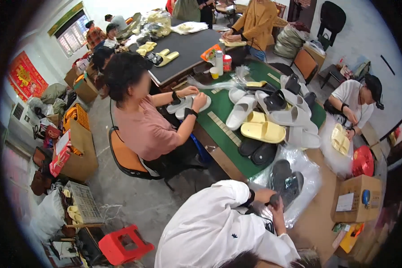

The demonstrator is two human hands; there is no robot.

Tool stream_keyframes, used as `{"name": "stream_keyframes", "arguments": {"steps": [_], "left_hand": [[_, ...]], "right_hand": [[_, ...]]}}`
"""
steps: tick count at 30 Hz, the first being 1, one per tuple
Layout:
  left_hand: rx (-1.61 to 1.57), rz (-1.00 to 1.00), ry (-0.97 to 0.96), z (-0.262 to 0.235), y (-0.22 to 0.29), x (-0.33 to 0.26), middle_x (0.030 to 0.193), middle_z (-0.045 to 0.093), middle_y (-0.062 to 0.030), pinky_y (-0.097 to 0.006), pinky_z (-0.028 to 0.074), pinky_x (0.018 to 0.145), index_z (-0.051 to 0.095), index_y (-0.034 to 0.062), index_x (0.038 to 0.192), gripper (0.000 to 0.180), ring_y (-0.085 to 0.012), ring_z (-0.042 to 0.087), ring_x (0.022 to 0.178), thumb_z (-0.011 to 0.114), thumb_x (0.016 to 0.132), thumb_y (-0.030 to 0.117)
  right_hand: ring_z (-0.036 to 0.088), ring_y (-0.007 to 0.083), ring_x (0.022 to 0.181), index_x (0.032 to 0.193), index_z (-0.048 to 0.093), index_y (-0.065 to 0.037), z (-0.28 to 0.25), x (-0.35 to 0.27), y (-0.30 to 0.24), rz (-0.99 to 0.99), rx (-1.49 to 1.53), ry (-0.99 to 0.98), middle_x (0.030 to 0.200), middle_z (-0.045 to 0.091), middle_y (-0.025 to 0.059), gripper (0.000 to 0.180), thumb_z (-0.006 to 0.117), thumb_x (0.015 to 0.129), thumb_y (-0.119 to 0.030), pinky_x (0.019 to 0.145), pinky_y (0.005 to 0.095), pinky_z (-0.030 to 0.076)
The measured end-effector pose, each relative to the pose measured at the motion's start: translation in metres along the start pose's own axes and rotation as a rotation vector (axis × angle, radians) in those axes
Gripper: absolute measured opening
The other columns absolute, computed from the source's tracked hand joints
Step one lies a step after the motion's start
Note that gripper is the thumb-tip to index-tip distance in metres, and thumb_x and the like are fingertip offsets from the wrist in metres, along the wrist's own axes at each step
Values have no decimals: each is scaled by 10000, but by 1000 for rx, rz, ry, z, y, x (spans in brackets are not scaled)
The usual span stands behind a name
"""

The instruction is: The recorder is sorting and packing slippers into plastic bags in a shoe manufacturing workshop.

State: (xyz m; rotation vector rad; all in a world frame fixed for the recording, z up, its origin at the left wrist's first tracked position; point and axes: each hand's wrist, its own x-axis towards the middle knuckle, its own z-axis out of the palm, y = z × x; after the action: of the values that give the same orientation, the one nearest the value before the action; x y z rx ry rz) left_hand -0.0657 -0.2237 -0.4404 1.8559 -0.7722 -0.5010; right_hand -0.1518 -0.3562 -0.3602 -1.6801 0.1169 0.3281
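At the bottom, white sleeves lead to my left hand (264,195) and my right hand (279,217), close together at the table edge. Between them shows a small dark grey piece (275,199) with the fingers of my right hand closed on it; its kind is unclear. The fingers of my left hand are partly hidden behind it. Just beyond, a pair of dark grey slippers (292,187) lies on a clear plastic bag (311,172). Past the bag sit black slippers (264,154), a yellow slipper (265,129) and a heap of white slippers (241,111).
A co-worker in pink (143,134) at the left handles white slippers; another at the right (355,100) holds yellow ones in plastic. A cardboard box (357,198) stands on the right side of the table. A red stool (125,245) is on the floor at lower left.
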Motion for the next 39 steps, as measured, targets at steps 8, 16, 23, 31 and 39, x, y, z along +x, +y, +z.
{"name": "stream_keyframes", "arguments": {"steps": [8,16,23,31,39], "left_hand": [[-31,156,114,-44,143,40,737,581,-162,-380,448,672,535,84,1109,403,-311,571,722,479,712,43],[426,184,-272,-51,136,14,869,591,-164,-419,447,704,464,159,1207,452,-333,569,798,537,781,289],[845,-252,-178,-69,2,-52,1007,519,-179,-456,422,754,529,141,1115,405,-356,510,919,543,718,219],[892,-379,-170,-58,-27,-78,1173,380,-332,-445,448,752,389,70,1214,495,-396,536,899,523,760,211],[965,-176,-247,-68,-32,-77,1122,398,-331,-431,457,744,394,64,1241,491,-407,544,860,484,767,159]], "right_hand": [[516,136,911,970,553,-29,-71,33,-60,-10,537,245,964,580,55,277,428,895,-265,777,277,403],[487,146,842,964,582,23,-155,5,-80,-329,329,993,870,531,36,255,379,881,-108,807,261,380],[494,154,850,1023,569,31,-168,-37,-112,-472,-18,1135,973,567,66,267,386,871,-90,790,264,385],[383,326,1159,1264,301,64,-88,0,96,22,-565,818,1218,411,251,613,583,758,-138,993,364,265],[484,473,965,1077,541,-116,39,22,99,-3,-1421,-250,1186,435,249,500,660,656,-359,793,493,434]]}}
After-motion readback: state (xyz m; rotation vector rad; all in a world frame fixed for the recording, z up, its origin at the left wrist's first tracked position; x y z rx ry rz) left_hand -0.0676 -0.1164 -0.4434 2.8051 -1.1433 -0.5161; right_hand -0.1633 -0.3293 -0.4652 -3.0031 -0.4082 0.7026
